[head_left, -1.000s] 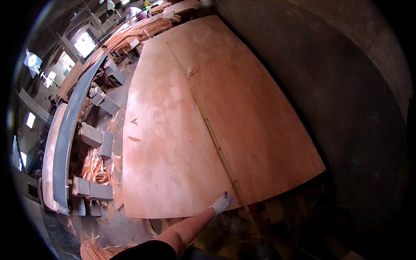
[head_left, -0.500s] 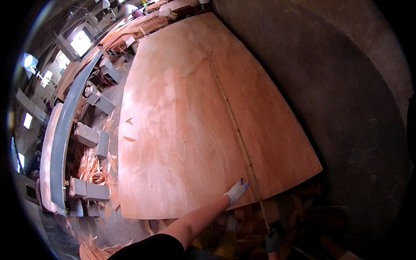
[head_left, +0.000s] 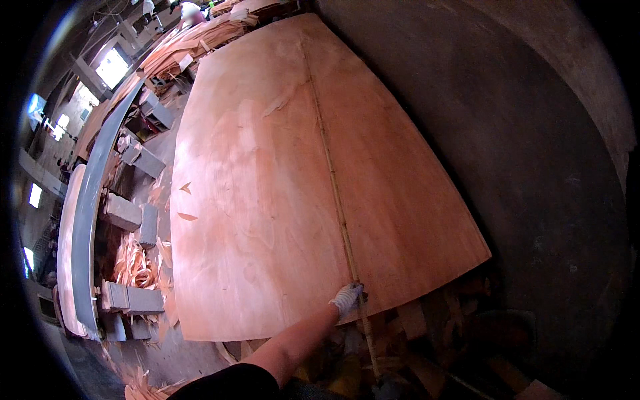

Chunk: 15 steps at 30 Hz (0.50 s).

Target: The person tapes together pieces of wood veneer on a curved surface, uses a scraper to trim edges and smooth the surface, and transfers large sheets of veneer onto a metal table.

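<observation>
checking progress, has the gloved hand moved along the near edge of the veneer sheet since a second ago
Yes. The left hand has shifted rightward along the veneer sheet's near edge, staying by the long thin stick.

The left hand [head_left: 347, 298], gloved, reaches forward on an outstretched arm, fingers seemingly curled.

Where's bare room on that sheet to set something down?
Free: sheet left of the stick, and the strip right of it up to the wall. Crowded: near edge by the gloved hand, and scraps on the floor at left.
</observation>
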Tool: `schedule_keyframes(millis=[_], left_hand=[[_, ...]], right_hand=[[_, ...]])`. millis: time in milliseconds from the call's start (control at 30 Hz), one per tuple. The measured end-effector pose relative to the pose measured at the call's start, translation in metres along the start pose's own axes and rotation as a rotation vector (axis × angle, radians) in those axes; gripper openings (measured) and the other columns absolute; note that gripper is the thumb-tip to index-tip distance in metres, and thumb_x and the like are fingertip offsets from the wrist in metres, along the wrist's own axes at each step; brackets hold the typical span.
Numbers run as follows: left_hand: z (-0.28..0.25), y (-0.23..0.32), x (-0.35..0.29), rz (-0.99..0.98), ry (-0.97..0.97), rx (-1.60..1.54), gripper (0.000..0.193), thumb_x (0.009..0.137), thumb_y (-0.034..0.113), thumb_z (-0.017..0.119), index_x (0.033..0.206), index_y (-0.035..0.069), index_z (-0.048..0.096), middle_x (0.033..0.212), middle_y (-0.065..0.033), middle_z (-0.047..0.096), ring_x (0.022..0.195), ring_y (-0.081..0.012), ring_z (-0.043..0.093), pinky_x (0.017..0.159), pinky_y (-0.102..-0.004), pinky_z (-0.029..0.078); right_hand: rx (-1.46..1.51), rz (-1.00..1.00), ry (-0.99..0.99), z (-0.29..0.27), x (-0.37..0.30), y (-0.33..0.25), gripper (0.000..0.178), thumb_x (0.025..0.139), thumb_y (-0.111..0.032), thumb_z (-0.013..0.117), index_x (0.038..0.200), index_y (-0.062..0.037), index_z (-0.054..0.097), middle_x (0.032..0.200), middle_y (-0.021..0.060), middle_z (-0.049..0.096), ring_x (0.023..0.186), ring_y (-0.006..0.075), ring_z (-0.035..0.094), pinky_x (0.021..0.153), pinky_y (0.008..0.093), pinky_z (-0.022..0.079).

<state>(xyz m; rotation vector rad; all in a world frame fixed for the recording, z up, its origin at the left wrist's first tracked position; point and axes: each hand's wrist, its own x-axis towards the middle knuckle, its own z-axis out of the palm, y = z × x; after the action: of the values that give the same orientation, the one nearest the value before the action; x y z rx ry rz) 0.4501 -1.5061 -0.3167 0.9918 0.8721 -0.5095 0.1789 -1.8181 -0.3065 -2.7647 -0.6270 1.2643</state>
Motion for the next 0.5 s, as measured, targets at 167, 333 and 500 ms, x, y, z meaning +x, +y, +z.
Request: schedule_keyframes(millis=[167,333,500], left_hand=[[-0.010,0.006,-0.021,-0.066,0.057,-0.051,0.020,0.095,0.025,0.050,0.107,0.009,0.052,0.093,-0.0107,0.063,0.076,-0.0233,0.063,0.064,-0.0366,0.053],[-0.030,0.006,-0.044,0.080,0.042,-0.120,0.019,0.094,0.023,0.053,0.103,0.005,0.052,0.086,-0.0098,0.060,0.073,-0.0226,0.061,0.065,-0.0359,0.053],[-0.104,-0.030,-0.101,0.068,0.125,-0.215,0.018,0.094,0.019,0.053,0.102,0.004,0.049,0.083,-0.0102,0.055,0.078,-0.0242,0.059,0.071,-0.0386,0.055]], right_hand=[[-0.136,-0.205,0.379,0.055,-0.001,-0.003,0.037,0.093,-0.012,0.043,0.129,-0.0102,0.048,0.100,0.0156,0.055,0.079,0.0266,0.055,0.066,0.0420,0.049],[-0.259,-0.250,0.050,0.039,0.002,-0.001,0.035,0.094,-0.022,0.045,0.127,-0.0140,0.051,0.110,0.0151,0.057,0.095,0.0295,0.053,0.079,0.0463,0.049],[0.467,0.140,-0.270,-0.087,-0.032,-0.055,0.038,0.094,-0.038,0.045,0.123,-0.0166,0.056,0.103,0.0136,0.059,0.080,0.0302,0.056,0.070,0.0441,0.050]])
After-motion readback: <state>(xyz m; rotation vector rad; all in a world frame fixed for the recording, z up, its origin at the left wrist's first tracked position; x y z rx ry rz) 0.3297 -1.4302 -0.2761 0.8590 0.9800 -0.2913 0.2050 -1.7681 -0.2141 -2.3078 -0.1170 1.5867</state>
